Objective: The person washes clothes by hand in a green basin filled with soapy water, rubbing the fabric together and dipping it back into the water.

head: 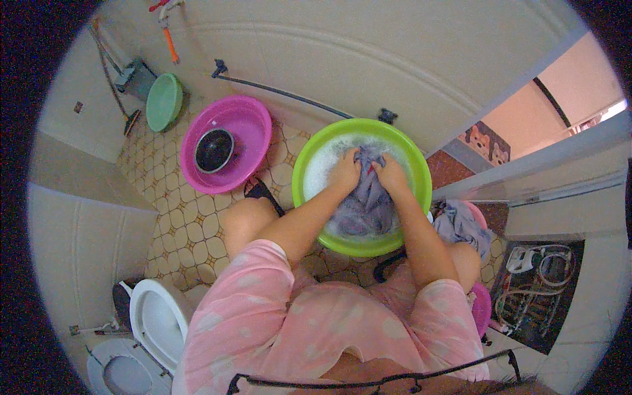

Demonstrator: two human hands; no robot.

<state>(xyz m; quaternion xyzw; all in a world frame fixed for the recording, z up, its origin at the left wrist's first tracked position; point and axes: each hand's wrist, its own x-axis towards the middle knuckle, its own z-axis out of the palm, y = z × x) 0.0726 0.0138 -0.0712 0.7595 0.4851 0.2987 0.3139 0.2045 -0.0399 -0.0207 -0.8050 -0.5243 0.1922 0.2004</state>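
A lime-green plastic basin (363,249) stands on the tiled floor before me, with white suds (316,173) and a wet grey-purple cloth garment (368,197) inside. My left hand (346,169) grips the upper part of the garment on the left. On the right, my right hand (391,173) pinches another fold of it, close beside the left one. A small red patch shows on the cloth between the two hands. The garment's lower part lies in the soapy water.
Left of the green basin, a pink basin (254,148) holds a dark round bowl (214,150). Farther left are a pale green basin (164,102) and a squeegee (132,122). Grey clothing (456,224) hangs over a pink container at right. A toilet (158,316) stands lower left.
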